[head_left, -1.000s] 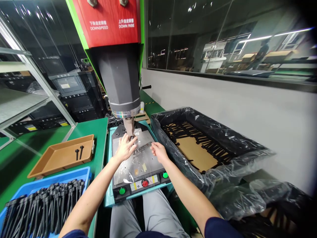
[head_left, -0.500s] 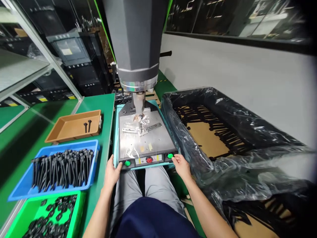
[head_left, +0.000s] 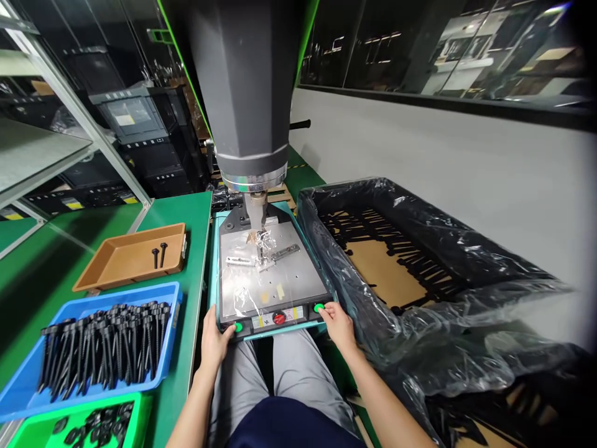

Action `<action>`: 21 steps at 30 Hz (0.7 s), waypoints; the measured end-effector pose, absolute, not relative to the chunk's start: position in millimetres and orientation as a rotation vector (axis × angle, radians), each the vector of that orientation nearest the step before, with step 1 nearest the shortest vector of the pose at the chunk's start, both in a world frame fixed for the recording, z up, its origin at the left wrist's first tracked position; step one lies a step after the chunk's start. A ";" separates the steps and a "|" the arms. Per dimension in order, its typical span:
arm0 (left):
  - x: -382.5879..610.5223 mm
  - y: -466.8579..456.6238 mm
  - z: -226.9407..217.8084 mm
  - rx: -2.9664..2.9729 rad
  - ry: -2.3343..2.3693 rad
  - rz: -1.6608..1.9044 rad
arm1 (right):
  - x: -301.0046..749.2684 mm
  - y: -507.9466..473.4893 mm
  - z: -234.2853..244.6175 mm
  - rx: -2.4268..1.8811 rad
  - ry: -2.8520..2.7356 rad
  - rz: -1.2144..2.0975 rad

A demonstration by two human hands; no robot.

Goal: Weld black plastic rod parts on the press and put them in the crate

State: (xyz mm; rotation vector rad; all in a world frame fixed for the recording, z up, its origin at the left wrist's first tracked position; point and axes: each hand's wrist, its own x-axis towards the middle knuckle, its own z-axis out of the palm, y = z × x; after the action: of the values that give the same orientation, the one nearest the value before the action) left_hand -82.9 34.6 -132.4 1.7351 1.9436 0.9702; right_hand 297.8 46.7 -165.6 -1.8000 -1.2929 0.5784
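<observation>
My left hand (head_left: 215, 336) lies at the front left corner of a press machine's base. Its thumb reaches the left green button (head_left: 238, 327), with the fingers spread along the side. At the other corner my right hand (head_left: 339, 323) has its fingers bent together on the right green button (head_left: 319, 308). Between them is a red button (head_left: 278, 318). Above the metal plate (head_left: 242, 289), the machine's grey head (head_left: 252, 93) carries a narrow tool (head_left: 256, 211) that comes down to a small fixture (head_left: 262, 256), partly hidden by glare and clear film.
Left on the green bench stand a brown tray (head_left: 107, 264) with two black bolt-like parts (head_left: 163, 255), a blue tray (head_left: 171, 339) of long black parts, and a green tray (head_left: 142, 423) of small black pieces. A plastic-lined bin (head_left: 345, 274) flanks the base on the right.
The view has shifted, so the machine base and trays sit lower in it. My left thumb has come onto the left green button, and my right fingers now cover part of the right one.
</observation>
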 end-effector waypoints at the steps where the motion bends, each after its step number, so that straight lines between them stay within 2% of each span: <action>1: -83.0 35.5 -133.2 1.725 1.942 0.989 | 297.2 47.2 -166.9 -1.799 -1.288 0.568; 11: -85.5 38.4 -142.0 1.668 1.884 1.082 | 290.6 45.0 -176.1 -1.775 -1.314 0.519; 21: -84.9 38.6 -144.2 1.504 1.850 1.084 | 287.8 45.3 -180.4 -1.741 -1.248 0.624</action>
State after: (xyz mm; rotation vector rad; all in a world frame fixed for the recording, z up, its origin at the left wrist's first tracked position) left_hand -84.9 38.6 -144.2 1.5037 1.8499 1.0836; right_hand 287.8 45.3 -180.4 -1.7415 -1.2483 0.6245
